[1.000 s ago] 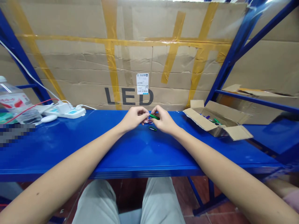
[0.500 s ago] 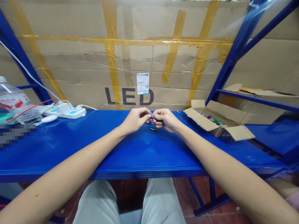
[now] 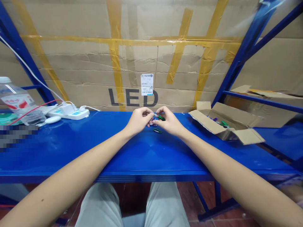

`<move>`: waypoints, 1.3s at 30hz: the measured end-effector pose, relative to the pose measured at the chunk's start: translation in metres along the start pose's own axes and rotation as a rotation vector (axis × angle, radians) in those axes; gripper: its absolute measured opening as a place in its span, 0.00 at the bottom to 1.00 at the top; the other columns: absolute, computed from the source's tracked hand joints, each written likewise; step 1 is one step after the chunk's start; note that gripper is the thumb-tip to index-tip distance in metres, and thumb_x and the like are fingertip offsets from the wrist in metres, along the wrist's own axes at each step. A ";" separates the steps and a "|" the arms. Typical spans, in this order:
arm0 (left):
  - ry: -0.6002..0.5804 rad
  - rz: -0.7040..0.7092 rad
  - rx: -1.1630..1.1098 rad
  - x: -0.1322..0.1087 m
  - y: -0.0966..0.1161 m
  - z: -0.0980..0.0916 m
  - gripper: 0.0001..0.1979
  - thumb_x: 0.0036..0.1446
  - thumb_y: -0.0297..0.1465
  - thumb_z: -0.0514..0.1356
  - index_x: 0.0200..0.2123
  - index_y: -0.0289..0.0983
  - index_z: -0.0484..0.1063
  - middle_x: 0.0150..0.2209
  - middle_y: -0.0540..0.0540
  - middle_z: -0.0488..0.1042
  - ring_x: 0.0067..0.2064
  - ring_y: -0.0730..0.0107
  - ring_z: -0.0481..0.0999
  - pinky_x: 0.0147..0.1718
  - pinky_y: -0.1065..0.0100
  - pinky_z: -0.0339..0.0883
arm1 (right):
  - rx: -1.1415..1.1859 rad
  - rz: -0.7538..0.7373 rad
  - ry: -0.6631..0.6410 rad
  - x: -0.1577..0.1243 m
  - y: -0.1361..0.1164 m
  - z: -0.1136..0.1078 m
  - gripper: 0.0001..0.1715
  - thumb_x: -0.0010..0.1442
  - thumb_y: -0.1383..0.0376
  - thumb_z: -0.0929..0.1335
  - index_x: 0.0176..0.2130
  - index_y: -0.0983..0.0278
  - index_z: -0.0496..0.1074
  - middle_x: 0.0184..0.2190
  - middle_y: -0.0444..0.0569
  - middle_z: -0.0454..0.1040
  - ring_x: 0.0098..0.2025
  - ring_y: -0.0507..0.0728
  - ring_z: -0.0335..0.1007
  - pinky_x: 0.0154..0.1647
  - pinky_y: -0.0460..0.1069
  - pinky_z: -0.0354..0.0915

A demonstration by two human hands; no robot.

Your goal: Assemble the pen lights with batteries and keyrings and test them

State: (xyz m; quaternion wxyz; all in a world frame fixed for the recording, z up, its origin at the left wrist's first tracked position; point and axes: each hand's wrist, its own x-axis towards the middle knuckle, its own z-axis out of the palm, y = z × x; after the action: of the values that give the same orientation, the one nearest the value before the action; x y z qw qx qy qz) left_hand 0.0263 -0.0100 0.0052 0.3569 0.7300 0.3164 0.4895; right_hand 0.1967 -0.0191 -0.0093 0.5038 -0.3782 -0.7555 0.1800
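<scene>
My left hand (image 3: 140, 120) is closed in a pinch at the silvery end of a small green cylinder (image 3: 161, 118), above the blue table. My right hand (image 3: 170, 121) curls its thumb and fingers around the cylinder's green body, which shows between them. Just below the hands lies a green carabiner (image 3: 157, 130) on the tabletop. Several small red and purple shiny pieces (image 3: 153, 122) rest behind the fingertips, partly hidden, and their kind cannot be made out.
An open cardboard box (image 3: 210, 124) with small green and purple items stands to the right. On the left are a white power strip (image 3: 77, 114), a white oval object (image 3: 53, 119) and a plastic bottle (image 3: 21, 104). A large carton (image 3: 94, 69) walls off the back.
My right hand's fingers have spread apart somewhat, bringing the green body into sight between them. My left hand keeps its pinch. The whole view has shifted slightly.
</scene>
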 end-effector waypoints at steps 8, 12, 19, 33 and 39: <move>-0.031 -0.088 -0.139 0.000 0.007 0.000 0.05 0.57 0.25 0.61 0.28 0.31 0.71 0.20 0.49 0.72 0.21 0.76 0.71 0.21 0.74 0.68 | -0.370 -0.465 0.083 -0.001 0.002 -0.011 0.07 0.57 0.74 0.63 0.33 0.62 0.64 0.31 0.49 0.66 0.35 0.56 0.64 0.37 0.51 0.61; -0.066 0.001 -0.086 -0.001 0.009 -0.002 0.04 0.57 0.26 0.61 0.30 0.31 0.72 0.20 0.50 0.71 0.22 0.76 0.71 0.22 0.74 0.67 | -0.287 -0.368 0.051 -0.001 -0.003 -0.013 0.04 0.59 0.70 0.65 0.31 0.63 0.66 0.29 0.48 0.69 0.32 0.55 0.64 0.36 0.51 0.61; -0.120 0.201 0.194 -0.002 0.004 -0.009 0.05 0.59 0.29 0.60 0.33 0.33 0.74 0.23 0.50 0.73 0.24 0.75 0.71 0.26 0.72 0.64 | 0.248 0.154 -0.184 0.001 -0.009 -0.014 0.09 0.55 0.62 0.70 0.30 0.66 0.70 0.22 0.44 0.68 0.22 0.50 0.60 0.24 0.48 0.56; -0.046 0.393 0.494 0.001 -0.003 -0.009 0.06 0.61 0.27 0.58 0.35 0.35 0.76 0.34 0.46 0.80 0.34 0.69 0.76 0.37 0.68 0.68 | 0.576 0.315 -0.268 0.003 -0.005 -0.013 0.18 0.51 0.56 0.76 0.28 0.67 0.70 0.21 0.43 0.68 0.19 0.47 0.58 0.19 0.45 0.54; -0.008 0.468 0.584 -0.001 -0.011 -0.004 0.09 0.63 0.27 0.55 0.42 0.35 0.75 0.36 0.44 0.77 0.37 0.67 0.76 0.42 0.64 0.69 | 0.503 0.271 -0.166 0.005 0.003 -0.006 0.19 0.53 0.53 0.75 0.32 0.66 0.70 0.24 0.46 0.74 0.25 0.53 0.71 0.31 0.50 0.68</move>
State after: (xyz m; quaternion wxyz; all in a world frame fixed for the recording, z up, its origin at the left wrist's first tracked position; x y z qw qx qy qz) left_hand 0.0206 -0.0034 -0.0033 0.0134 0.8556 0.2656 0.4440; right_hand 0.2027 -0.0141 -0.0059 0.4894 -0.3229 -0.6684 0.4577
